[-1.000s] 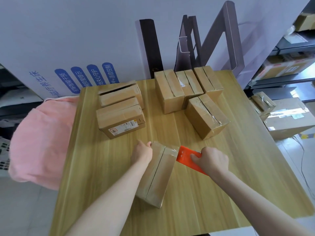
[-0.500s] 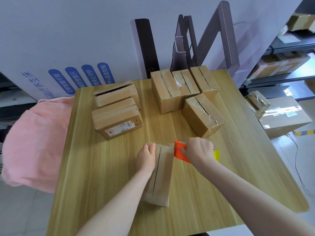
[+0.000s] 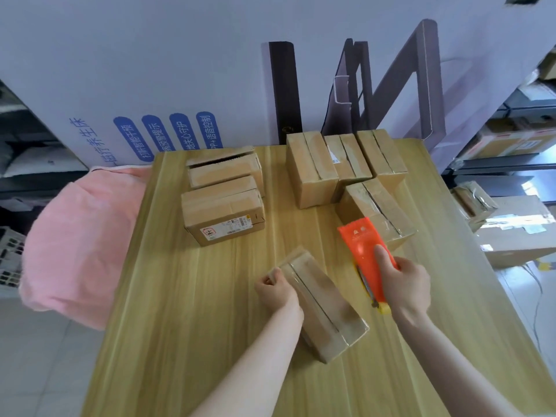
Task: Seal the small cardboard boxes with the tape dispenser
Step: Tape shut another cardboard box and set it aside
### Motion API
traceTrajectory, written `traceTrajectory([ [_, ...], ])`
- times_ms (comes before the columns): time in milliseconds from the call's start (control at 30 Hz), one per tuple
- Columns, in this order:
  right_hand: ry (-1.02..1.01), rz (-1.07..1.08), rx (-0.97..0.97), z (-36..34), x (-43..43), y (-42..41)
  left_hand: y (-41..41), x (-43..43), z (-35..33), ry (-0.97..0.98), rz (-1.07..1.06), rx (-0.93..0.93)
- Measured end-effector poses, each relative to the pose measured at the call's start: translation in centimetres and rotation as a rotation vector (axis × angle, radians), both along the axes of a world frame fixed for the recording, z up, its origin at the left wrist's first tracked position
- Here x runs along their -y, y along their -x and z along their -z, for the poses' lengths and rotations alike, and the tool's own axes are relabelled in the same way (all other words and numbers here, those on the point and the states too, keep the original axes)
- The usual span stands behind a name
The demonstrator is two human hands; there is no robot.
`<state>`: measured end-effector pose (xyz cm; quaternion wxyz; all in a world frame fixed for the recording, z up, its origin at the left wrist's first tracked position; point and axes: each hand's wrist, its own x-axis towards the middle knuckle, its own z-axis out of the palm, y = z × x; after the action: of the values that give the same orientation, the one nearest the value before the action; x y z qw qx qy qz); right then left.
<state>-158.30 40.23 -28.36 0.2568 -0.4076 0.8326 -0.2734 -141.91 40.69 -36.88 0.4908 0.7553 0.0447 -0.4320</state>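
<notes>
I judge the wooden table (image 3: pixel 168 341) leaves open room at lower left and right, its edges well clear, while four taped boxes (image 3: pixel 346 176) crowd the upper right and two untaped-looking boxes (image 3: pixel 222 194) wait at upper centre. At centre, my left hand (image 3: pixel 275 288), fingers curled, steadies the taped box (image 3: pixel 323 302); my right hand (image 3: pixel 403 285) grips the orange tape dispenser (image 3: pixel 362 251), lifted just right of it.

both arms are bare from the bottom of the view up to the wrists, with no sleeve, watch, bracelet or glove anywhere along them. the left hand (image 3: pixel 275 288) and right hand (image 3: pixel 404 282) wear no rings that can be made out, and the nails look short and unpainted. nothing else of the person shows.
</notes>
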Motion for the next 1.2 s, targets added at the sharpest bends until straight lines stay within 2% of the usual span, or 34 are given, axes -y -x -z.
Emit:
traceTrajectory([
  [67,0.078,0.108,0.201,-1.1,-0.8,-0.5,0.0,-0.2,-0.5,0.035,-0.033,-0.041],
  [133,0.055,0.163,0.337,-0.7,-1.9,-1.6,-0.2,-0.7,-0.7,0.058,0.066,0.054],
  [200,0.021,0.158,0.381,0.0,-2.9,-2.7,-0.8,-1.5,-0.2,0.064,0.267,0.406],
  [267,0.019,0.123,0.407,0.0,-3.2,-3.5,-1.7,-1.9,0.0,0.184,0.536,0.828],
  [333,0.023,0.098,0.423,-0.5,-3.2,-3.8,-2.5,-1.6,-0.3,0.348,0.846,1.017],
  [367,0.03,0.098,0.432,-0.7,-3.1,-3.7,-2.7,-1.3,-0.6,0.378,0.982,1.02],
  [433,0.046,0.118,0.429,-0.6,-3.0,-3.4,-2.9,-0.8,-1.1,0.3,1.147,0.955],
  [500,0.057,0.142,0.429,-0.4,-3.0,-3.0,-2.8,-0.2,-1.0,0.212,1.199,0.923],
  [667,0.069,0.14,0.432,0.4,-2.9,-2.9,-2.5,1.6,-2.4,0.06,1.429,1.041],
  [933,0.093,0.076,0.363,1.0,-3.2,-3.4,-1.4,5.9,-3.5,-0.241,1.8,1.014],
  [1067,0.084,0.074,0.368,0.9,-3.2,-3.3,-1.2,6.1,-3.8,-0.261,1.748,1.039],
  [1200,0.071,0.058,0.358,0.4,-3.1,-2.9,-2.1,2.1,-2.6,0.019,1.254,1.009],
])
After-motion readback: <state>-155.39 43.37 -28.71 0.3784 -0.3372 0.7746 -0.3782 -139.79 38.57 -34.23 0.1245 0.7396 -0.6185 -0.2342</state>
